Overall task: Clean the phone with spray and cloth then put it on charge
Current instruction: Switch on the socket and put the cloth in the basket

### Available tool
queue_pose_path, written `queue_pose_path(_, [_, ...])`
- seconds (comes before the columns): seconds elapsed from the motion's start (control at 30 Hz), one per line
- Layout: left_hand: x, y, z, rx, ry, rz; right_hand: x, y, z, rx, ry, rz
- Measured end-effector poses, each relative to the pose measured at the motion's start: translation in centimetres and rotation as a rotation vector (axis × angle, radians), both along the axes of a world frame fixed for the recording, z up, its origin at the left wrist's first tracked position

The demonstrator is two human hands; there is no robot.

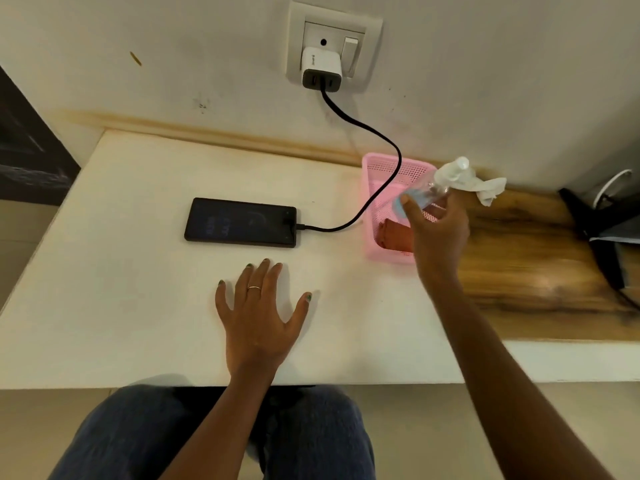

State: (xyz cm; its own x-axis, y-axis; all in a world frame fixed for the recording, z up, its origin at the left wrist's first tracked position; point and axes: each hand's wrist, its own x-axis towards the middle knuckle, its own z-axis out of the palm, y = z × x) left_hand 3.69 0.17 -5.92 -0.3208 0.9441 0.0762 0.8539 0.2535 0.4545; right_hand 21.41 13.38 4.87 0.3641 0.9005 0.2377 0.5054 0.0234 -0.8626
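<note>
**Phone on charge as spray bottle hovers over pink basket**

Phone [240, 222] lies flat and face up on the white table [104, 306], its screen lit, with the black cable [374, 133] plugged into its right end and running up to the white charger [320, 68] seated in the wall socket [334, 46]. Your left hand [261, 313] rests palm down on the table just in front of the phone, fingers spread, a ring on one finger. Your right hand [438, 233] grips the clear spray bottle [429, 190] above the pink basket [391, 202], thumb on its lower end, with a white cloth [485, 188] bunched at the nozzle. A reddish folded item [394, 235] sits inside the basket. To the right lie a wood-grain surface [530, 265] and a dark object [602, 220] at the frame edge.
</note>
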Motion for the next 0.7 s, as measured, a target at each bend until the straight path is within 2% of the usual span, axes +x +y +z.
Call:
queue_pose_path(0.13, [0.1,0.0,0.0,-0.002,-0.003,0.009,1.4,4.3,-1.7,-0.056,-0.133,0.022])
queue_pose_path(0.33, [0.1,0.1,-0.1,-0.007,0.004,0.011,1.4,7.7,-4.0,-0.208,-0.001,0.002])
queue_pose_path(0.7, [0.1,0.2,-0.2,0.002,0.008,0.017,1.5,9.2,-4.5,-0.265,-0.043,0.072])
